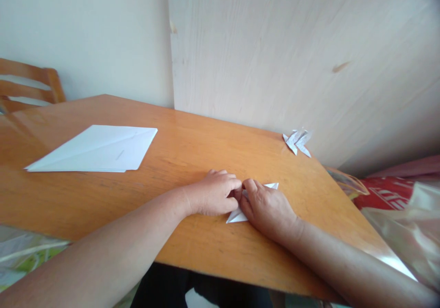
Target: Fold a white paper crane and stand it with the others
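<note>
A small folded piece of white paper [236,215] lies on the orange wooden table [178,152], mostly covered by my hands. My left hand [215,193] rests on its left side with fingers curled and pressed down onto it. Over the paper's right part, my right hand [266,207] lies with its fingertips meeting those of the left hand. Only two white corners of the paper show, one at the front and one behind my right hand.
A larger stack of folded white sheets [99,148] lies at the table's left. A small finished folded paper figure [297,141] sits at the far right edge by the pale wooden panel. A wooden chair [30,85] stands far left. Plastic bags [402,207] lie to the right.
</note>
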`<move>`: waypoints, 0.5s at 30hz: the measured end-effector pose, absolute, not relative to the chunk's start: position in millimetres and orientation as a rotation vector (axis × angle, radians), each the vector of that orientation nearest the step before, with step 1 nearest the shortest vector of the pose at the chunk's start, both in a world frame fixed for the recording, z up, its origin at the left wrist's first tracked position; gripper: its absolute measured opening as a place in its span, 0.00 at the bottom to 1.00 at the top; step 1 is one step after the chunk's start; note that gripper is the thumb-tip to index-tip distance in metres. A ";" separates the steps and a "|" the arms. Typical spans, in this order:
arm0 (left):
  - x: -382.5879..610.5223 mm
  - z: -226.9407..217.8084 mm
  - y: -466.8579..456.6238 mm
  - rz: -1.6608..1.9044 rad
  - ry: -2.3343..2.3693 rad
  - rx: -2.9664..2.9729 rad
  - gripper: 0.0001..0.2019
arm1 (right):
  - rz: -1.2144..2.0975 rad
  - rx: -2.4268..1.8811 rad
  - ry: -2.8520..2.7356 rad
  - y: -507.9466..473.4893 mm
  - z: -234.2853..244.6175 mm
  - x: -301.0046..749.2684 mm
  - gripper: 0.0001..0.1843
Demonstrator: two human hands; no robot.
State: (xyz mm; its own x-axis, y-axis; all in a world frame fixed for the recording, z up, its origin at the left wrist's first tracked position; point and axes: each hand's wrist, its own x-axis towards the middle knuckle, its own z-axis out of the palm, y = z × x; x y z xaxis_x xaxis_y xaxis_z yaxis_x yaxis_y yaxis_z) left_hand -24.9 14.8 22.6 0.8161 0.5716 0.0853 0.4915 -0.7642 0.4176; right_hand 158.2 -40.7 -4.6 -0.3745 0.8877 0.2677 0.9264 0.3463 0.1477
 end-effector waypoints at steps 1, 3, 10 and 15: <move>-24.2 21.7 15.7 0.320 0.807 2.603 0.02 | -0.393 -1.682 -2.451 -40.4 -4.3 158.0 0.07; -22.9 20.2 16.8 0.365 0.795 2.564 0.03 | -0.339 -1.718 -2.428 -40.1 -3.7 157.6 0.07; -21.1 13.3 19.0 0.382 0.684 2.580 0.03 | -0.222 -1.856 -2.403 -40.4 -0.7 157.2 0.05; -20.2 5.2 25.2 0.512 0.753 2.539 0.04 | -0.179 -1.846 -2.462 -40.9 0.3 157.0 0.10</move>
